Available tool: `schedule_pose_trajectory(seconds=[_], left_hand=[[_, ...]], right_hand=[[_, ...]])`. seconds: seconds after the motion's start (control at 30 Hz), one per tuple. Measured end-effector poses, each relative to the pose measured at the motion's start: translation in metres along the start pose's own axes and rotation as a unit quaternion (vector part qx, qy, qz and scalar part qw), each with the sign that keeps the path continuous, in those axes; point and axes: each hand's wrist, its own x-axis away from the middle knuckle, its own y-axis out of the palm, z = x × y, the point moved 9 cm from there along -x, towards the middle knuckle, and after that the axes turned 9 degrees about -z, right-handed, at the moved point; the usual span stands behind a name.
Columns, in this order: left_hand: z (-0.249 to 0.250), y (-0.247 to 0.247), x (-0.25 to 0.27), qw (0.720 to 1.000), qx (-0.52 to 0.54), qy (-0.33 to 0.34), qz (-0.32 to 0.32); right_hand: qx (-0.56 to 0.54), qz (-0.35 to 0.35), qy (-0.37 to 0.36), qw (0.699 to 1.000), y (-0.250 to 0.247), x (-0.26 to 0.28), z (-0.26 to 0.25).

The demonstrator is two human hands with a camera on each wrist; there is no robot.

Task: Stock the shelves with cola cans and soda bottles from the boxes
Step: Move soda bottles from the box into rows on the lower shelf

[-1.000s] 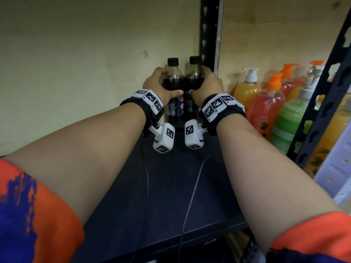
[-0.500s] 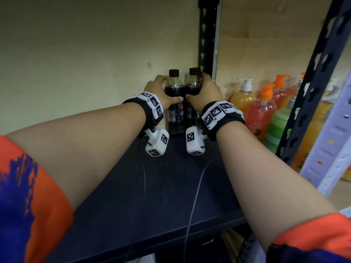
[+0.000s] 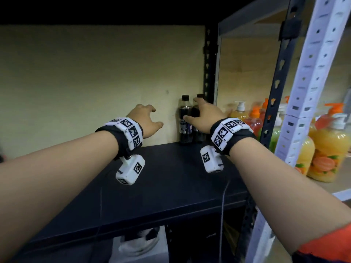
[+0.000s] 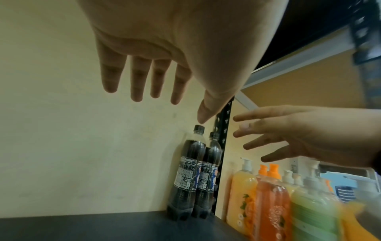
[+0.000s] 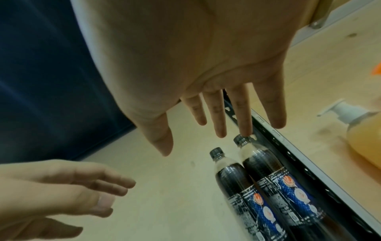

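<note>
Two dark cola bottles with black caps stand upright, side by side, in the back right corner of the dark shelf [image 3: 171, 177]. The left bottle [image 3: 184, 120] [image 4: 188, 176] [image 5: 233, 179] is in full view. The right bottle [image 3: 198, 135] [image 4: 209, 179] [image 5: 268, 172] is partly hidden in the head view by my right hand [image 3: 202, 114] [image 5: 198, 117], which hovers in front of it with fingers spread, holding nothing. My left hand [image 3: 151, 119] [image 4: 175, 97] is open too, left of the bottles and apart from them.
A black upright [image 3: 209, 73] stands right behind the bottles. Beyond it, several orange, yellow and green soap pump bottles [image 3: 326, 149] fill the neighbouring wooden shelf. A white perforated upright [image 3: 307, 92] is near right. The beige back wall [image 3: 95, 82] closes the shelf.
Both hands have let go of the two bottles and drawn back with fingers spread. The bottles stay standing in the corner. The head view has pulled back.
</note>
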Motion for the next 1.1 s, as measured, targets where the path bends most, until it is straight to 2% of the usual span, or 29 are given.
schedule_pose_trajectory(seconds=[0.2, 0.4, 0.7, 0.8, 0.9, 1.1], left_hand=[[-0.015, -0.006, 0.085, 0.999, 0.002, -0.02, -0.048], [-0.036, 0.008, 0.168, 0.995, 0.017, -0.031, -0.093], [-0.055, 0.065, 0.276, 0.976, 0.058, -0.061, -0.2], [-0.061, 0.1, 0.302, 0.965, 0.08, -0.08, -0.236], [-0.073, 0.149, 0.324, 0.945, 0.077, -0.103, -0.3], [-0.095, 0.22, 0.353, 0.907, 0.054, -0.147, -0.39]], right_hand=[[0.043, -0.081, 0.005, 0.996, 0.016, 0.066, -0.03], [0.027, -0.143, 0.006, 0.989, 0.036, 0.142, -0.053], [0.009, -0.265, 0.019, 0.964, 0.102, 0.257, -0.058], [0.014, -0.33, 0.035, 0.943, 0.137, 0.289, -0.052], [0.04, -0.414, 0.068, 0.907, 0.178, 0.316, -0.041], [0.085, -0.506, 0.08, 0.855, 0.248, 0.341, -0.029]])
